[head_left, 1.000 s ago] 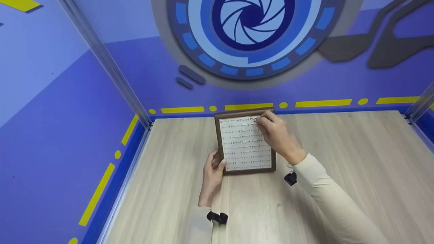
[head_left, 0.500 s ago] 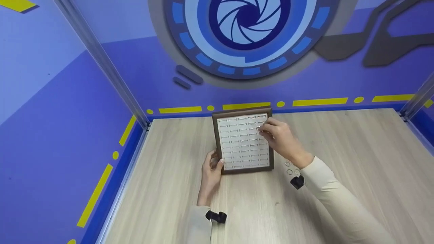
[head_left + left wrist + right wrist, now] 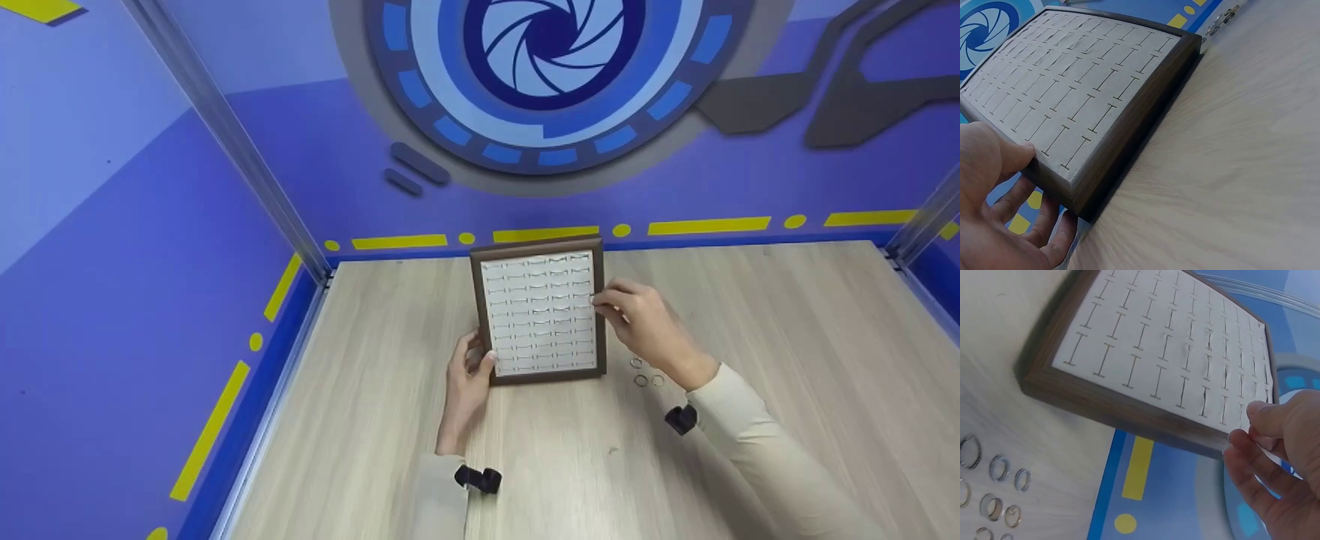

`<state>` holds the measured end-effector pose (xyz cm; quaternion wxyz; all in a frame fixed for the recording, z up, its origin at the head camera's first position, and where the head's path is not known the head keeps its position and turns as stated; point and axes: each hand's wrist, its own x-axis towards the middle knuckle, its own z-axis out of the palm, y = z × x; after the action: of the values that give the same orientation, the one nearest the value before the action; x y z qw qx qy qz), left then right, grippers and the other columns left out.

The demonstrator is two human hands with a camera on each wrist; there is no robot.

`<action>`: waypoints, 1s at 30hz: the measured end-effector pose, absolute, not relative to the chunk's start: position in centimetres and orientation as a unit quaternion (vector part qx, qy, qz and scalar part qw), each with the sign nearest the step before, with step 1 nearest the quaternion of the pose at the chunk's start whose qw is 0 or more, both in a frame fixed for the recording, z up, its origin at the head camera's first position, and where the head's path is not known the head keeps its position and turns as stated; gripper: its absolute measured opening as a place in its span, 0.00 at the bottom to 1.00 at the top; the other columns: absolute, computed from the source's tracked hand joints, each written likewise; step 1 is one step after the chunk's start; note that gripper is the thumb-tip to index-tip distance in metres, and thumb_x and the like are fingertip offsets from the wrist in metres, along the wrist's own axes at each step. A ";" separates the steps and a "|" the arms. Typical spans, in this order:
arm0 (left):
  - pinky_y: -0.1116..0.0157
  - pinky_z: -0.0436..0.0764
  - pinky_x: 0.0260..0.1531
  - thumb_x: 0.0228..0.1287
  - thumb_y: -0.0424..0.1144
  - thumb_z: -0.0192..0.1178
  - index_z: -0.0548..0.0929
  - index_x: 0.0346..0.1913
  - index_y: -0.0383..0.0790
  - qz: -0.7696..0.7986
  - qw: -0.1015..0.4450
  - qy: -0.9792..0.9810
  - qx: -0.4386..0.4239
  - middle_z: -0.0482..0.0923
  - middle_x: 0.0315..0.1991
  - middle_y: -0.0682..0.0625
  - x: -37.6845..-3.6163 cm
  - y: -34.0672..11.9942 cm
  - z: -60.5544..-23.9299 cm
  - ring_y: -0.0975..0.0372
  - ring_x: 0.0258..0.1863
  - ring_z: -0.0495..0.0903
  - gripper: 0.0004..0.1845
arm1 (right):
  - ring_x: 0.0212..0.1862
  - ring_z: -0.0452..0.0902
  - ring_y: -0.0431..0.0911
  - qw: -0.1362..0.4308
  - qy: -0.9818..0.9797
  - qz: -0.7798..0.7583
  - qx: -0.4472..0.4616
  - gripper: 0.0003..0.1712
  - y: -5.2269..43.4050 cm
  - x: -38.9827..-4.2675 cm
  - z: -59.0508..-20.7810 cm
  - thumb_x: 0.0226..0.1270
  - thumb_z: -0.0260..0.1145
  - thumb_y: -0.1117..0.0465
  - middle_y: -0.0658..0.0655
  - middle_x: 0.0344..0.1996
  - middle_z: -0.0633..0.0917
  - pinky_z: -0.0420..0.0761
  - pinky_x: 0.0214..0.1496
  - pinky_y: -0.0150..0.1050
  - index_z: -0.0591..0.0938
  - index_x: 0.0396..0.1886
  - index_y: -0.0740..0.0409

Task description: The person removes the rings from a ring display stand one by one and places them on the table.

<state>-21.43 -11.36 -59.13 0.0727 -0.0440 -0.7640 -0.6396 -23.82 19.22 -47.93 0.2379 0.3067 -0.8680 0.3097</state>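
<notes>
A ring display tray [image 3: 602, 345] with a brown wooden frame and a white slotted pad leans back, tilted, on the table. My left hand [image 3: 466, 386] grips its lower left corner, thumb on the front edge and fingers behind, as the left wrist view of the hand [image 3: 988, 191] shows. At the tray's right edge, my right hand [image 3: 651, 328] pinches a small ring [image 3: 592, 299] between thumb and forefinger. The right wrist view has this hand [image 3: 1280, 461] close to the pad's slots, the ring mostly hidden by the fingertips.
Several loose metal rings [image 3: 999, 468] lie on the wooden table right of the tray, below my right hand. Behind the tray rises a blue patterned wall [image 3: 300, 157]. Another blue panel [image 3: 127, 300] with a metal post [image 3: 225, 142] closes off the left side.
My right hand has moved from the pad's top row down and right to its right edge. Loose rings on the table have come into view. The left hand keeps its grip.
</notes>
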 end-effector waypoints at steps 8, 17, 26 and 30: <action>0.45 0.82 0.67 0.78 0.31 0.61 0.72 0.74 0.33 -0.642 0.072 -0.762 -0.039 0.77 0.66 0.33 -21.5 -11.5 -59.1 0.40 0.67 0.80 0.26 | 0.35 0.86 0.47 0.252 -0.864 0.305 0.311 0.10 21.2 -22.7 -49.2 0.62 0.74 0.80 0.57 0.34 0.87 0.90 0.37 0.39 0.90 0.37 0.65; 0.45 0.81 0.68 0.78 0.32 0.61 0.72 0.74 0.34 -0.646 0.069 -0.760 -0.028 0.78 0.66 0.33 -21.4 -11.5 -58.9 0.40 0.67 0.80 0.26 | 0.36 0.88 0.44 0.249 -0.878 0.290 0.288 0.11 23.4 -21.3 -50.8 0.62 0.75 0.80 0.53 0.36 0.88 0.90 0.35 0.36 0.90 0.38 0.62; 0.51 0.84 0.65 0.77 0.30 0.62 0.73 0.73 0.35 -0.647 0.068 -0.759 -0.033 0.80 0.63 0.35 -21.2 -11.3 -59.2 0.43 0.64 0.83 0.25 | 0.34 0.85 0.43 0.262 -0.883 0.278 0.274 0.13 25.6 -19.3 -52.9 0.58 0.77 0.80 0.53 0.35 0.88 0.82 0.37 0.22 0.90 0.36 0.61; 0.51 0.84 0.65 0.77 0.32 0.62 0.73 0.74 0.38 -0.640 0.068 -0.765 -0.024 0.81 0.63 0.37 -21.3 -11.3 -59.0 0.45 0.64 0.83 0.25 | 0.34 0.86 0.42 0.264 -0.887 0.274 0.262 0.14 26.4 -18.7 -53.7 0.55 0.78 0.80 0.51 0.35 0.88 0.80 0.39 0.18 0.91 0.36 0.60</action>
<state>-21.26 -11.26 -59.02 0.0679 -0.0243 -0.7649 -0.6401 -18.70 26.41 -53.72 0.2644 0.2617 -0.8869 0.2740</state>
